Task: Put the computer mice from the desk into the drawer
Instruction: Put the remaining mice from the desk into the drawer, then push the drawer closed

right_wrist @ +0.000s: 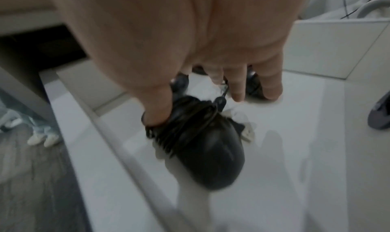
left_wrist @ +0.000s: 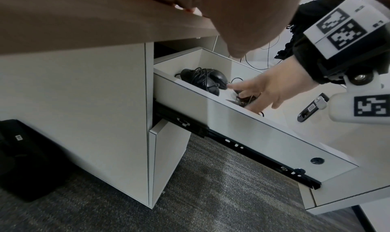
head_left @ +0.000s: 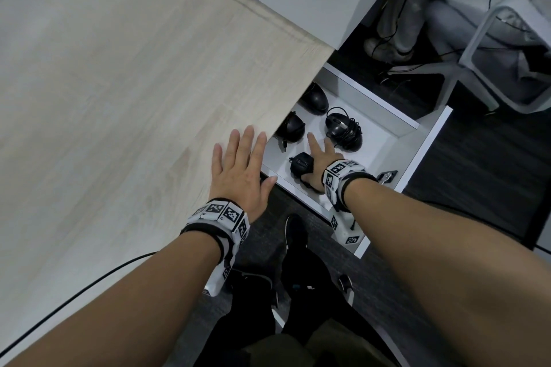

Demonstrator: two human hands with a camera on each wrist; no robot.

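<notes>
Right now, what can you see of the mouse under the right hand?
The mouse is black and glossy, its cable wound in tight loops around the body. It lies on the white drawer floor near the front wall, apart from three other black mice. The right hand touches it with the thumb on the cable loops; the other fingers are extended.

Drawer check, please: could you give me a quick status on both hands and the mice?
Left hand flat on the desk. Right hand in the open drawer, thumb on a cord-wrapped mouse. Three other mice already inside. Nothing in the way.
</notes>
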